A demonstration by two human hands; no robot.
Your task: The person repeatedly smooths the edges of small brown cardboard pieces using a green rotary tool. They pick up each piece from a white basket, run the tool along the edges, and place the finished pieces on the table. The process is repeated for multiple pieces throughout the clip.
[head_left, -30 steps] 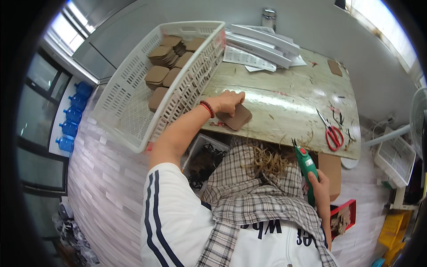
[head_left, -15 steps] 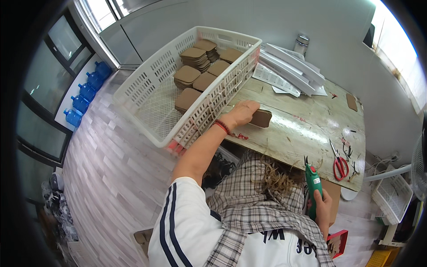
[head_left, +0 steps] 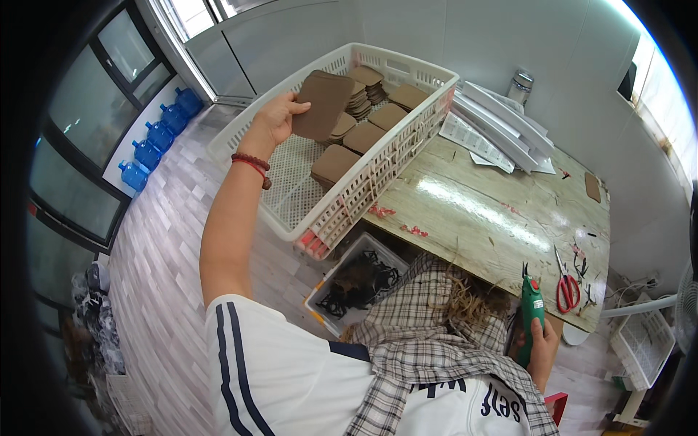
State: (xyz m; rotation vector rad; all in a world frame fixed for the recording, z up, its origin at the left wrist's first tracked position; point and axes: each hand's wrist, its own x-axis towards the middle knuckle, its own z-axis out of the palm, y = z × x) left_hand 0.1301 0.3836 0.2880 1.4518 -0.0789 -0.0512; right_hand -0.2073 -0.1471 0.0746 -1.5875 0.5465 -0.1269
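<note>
My left hand (head_left: pixel 275 116) grips a brown rounded-corner pad (head_left: pixel 323 104) by its left edge, held over the white plastic crate (head_left: pixel 338 208). Inside the crate stand several stacks of similar brown pads (head_left: pixel 363 136), partly hidden behind the held one. At the table's front edge, my right hand (head_left: pixel 539 347) is wrapped round green electric scissors (head_left: pixel 533 299) with a red button, their dark blades pointing up. Red-handled scissors (head_left: pixel 567 293) lie on the table to the right of that tool.
The worn wooden table (head_left: pixel 458 218) carries papers (head_left: pixel 502 127), a metal flask (head_left: pixel 520 86), a single brown pad (head_left: pixel 592 187) and scraps. A bin of dark strips (head_left: pixel 361 283) stands below. Brown trimmings (head_left: pixel 472 298) lie on my lap. Blue water bottles (head_left: pixel 160 136) line the left wall.
My left hand has lifted from the table's left edge and moved left over the crate, with a brown pad in it. My right hand keeps the green electric scissors in about the same place.
</note>
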